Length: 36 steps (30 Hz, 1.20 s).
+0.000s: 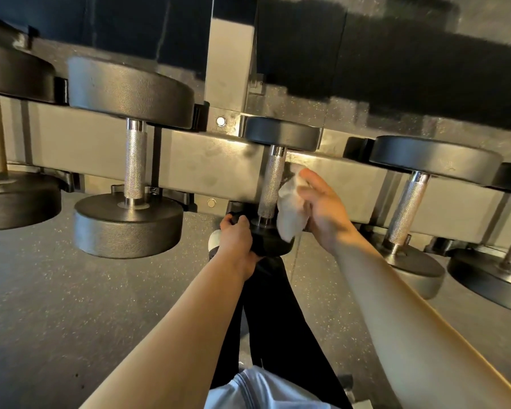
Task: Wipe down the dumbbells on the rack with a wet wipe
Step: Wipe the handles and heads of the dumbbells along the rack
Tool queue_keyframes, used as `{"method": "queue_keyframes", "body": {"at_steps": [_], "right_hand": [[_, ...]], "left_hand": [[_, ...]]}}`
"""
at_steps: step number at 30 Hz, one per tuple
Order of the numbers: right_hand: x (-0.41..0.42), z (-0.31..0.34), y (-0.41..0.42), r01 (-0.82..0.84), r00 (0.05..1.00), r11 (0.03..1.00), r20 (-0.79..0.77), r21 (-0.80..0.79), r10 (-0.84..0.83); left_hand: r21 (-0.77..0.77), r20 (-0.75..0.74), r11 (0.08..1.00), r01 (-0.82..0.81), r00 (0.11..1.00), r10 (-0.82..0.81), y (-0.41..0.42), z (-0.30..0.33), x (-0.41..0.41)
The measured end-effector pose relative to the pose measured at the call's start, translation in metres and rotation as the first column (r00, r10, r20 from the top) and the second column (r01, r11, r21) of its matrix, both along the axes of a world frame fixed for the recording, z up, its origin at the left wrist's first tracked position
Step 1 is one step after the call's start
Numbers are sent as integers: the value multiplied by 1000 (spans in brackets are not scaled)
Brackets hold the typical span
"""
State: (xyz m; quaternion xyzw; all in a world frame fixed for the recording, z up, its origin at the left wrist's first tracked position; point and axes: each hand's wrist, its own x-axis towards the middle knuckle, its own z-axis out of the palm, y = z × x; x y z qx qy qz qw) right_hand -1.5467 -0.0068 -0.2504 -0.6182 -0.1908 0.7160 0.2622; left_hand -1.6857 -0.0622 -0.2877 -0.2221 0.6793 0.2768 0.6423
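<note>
Dark grey speckled rubber floor (pixel 71 290), dark blue-black wall (pixel 130 25) behind, warm light glinting from the right

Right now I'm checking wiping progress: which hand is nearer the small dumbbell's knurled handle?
Right. The right hand holds the wet wipe beside the knurled handle; the left hand grips the near head.

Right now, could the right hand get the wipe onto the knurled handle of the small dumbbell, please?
Probably yes: the right hand holds the wipe right beside the knurled handle, with nothing between them; the left hand grips only the near head.
</note>
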Motion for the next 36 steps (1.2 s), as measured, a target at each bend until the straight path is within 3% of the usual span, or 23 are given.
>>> {"method": "queue_keyframes", "body": {"at_steps": [2,3,5,7,9,10,12,14,17,21,24,28,30,32,35,36], "right_hand": [[-10,-5,8,282,910,937,-253,-207,-330],[-15,-8,14,331,865,901,-290,-282,-409],[-23,-13,29,352,871,871,-221,-343,-439],[-25,-17,43,268,942,905,-108,-329,-318],[-22,-20,41,30,999,961,33,-274,-21],[-19,-20,34,-132,979,956,117,-261,167],[-18,-16,16,-438,843,859,210,-265,495],[-20,-13,7,-580,737,775,243,-252,631],[-22,-18,20,-624,686,748,300,-229,663],[-23,-31,45,-244,923,965,282,-95,261],[-24,-42,52,-167,948,986,270,-28,168],[-25,-45,33,-25,997,996,65,-84,30],[-23,-45,25,-58,998,993,13,-98,59],[-24,-42,16,-208,977,971,27,-119,213],[-26,-38,14,-477,844,860,181,-179,505],[-28,-38,17,-487,830,853,207,-186,519]], "left_hand": [[0,0,1000,-5,1000,5,1,1,1],[4,-5,1000,1,1000,-1,1,1,1],[-4,-10,1000,15,1000,-15,2,1,1],[-4,-11,999,36,999,-36,3,1,1],[6,-14,999,42,999,-42,2,0,0],[5,-18,999,51,999,-51,1,0,0],[1,-28,998,68,997,-68,0,-1,0],[-9,-27,997,70,997,-70,0,0,0],[-28,-38,997,74,996,-75,3,3,1],[-14,-20,998,69,997,-69,4,6,1],[-22,-15,997,71,997,-72,6,8,-1],[-31,-7,998,60,998,-60,7,9,0],[-23,-34,996,82,996,-83,7,9,2],[-23,-55,996,84,995,-85,7,9,3],[-20,-53,996,82,995,-83,7,12,5],[-20,-52,997,79,995,-80,7,13,4]]}}
